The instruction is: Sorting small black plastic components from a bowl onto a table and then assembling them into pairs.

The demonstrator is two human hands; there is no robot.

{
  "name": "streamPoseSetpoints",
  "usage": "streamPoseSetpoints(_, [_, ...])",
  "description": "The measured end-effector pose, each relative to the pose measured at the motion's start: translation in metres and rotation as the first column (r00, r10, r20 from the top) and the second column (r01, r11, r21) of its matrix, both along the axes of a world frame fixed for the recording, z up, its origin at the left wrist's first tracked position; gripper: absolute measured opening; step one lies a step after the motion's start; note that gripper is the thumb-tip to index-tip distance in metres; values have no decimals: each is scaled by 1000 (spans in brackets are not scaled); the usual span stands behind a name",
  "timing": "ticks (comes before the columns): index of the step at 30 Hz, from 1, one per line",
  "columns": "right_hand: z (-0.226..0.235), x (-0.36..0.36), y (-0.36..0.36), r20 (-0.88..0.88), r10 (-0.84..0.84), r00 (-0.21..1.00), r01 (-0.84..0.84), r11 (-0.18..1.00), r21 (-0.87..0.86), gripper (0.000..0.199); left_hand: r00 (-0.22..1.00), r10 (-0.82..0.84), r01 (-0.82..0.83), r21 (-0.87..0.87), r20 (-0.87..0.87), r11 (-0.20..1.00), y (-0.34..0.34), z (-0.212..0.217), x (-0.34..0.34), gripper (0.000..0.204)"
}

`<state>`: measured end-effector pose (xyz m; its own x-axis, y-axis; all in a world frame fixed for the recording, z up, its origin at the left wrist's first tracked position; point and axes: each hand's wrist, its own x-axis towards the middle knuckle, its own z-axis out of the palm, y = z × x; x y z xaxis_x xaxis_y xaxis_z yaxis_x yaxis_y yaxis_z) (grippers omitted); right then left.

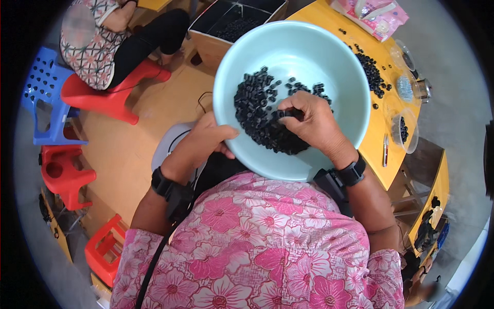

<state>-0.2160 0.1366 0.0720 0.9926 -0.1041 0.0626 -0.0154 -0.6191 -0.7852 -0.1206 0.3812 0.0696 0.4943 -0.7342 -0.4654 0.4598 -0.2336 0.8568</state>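
Observation:
A wide pale turquoise basin (293, 44) sits tilted against my lap. Many small black ring-like pieces (252, 100) are heaped along its near and left side. My left hand (207, 138) grips the basin's left rim, thumb on top and the other fingers partly hidden beneath. Over the heap, my right hand (318, 122) is closed in a pinch on a small black piece (280, 114) between thumb and fingers. The piece's exact kind is too small to tell.
On the yellow table (383, 149) at right lie more black pieces (369, 71), clear cups (410, 131), a small pen-like tool (385, 150) and a pink package (378, 18). A box (206, 44) stands behind the basin. Left are a seated person (95, 46) and red stools (67, 172).

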Motion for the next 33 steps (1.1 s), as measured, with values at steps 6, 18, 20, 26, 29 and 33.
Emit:
streamPoseSetpoints(6, [27, -13, -39, 23, -96, 995, 91, 986, 142, 18, 993, 105, -102, 55, -58, 993, 8, -6, 7, 50])
streamPoseSetpoints(18, [16, 6, -238, -105, -637, 764, 643, 766, 27, 15, 991, 117, -114, 51, -66, 992, -4, 7, 10, 38])
streamPoseSetpoints(20, [-1, 13, -256, -127, -640, 758, 642, 766, -30, 15, 992, 111, -107, 56, -67, 993, -6, 10, 10, 40])
streamPoseSetpoints(26, [-39, 24, -274, -17, -574, 818, 529, 764, -369, 15, 984, 157, -147, 112, -87, 983, -5, 9, 10, 46])
streamPoseSetpoints(29, [-42, 16, -271, 59, -564, 824, 534, 736, -417, 18, 977, 192, -178, 148, -91, 973, -7, 18, 6, 44])
streamPoseSetpoints(33, [-35, 11, -264, -114, -615, 780, 596, 786, -162, 27, 983, 153, -137, 143, -105, 980, 1, 11, 9, 45])
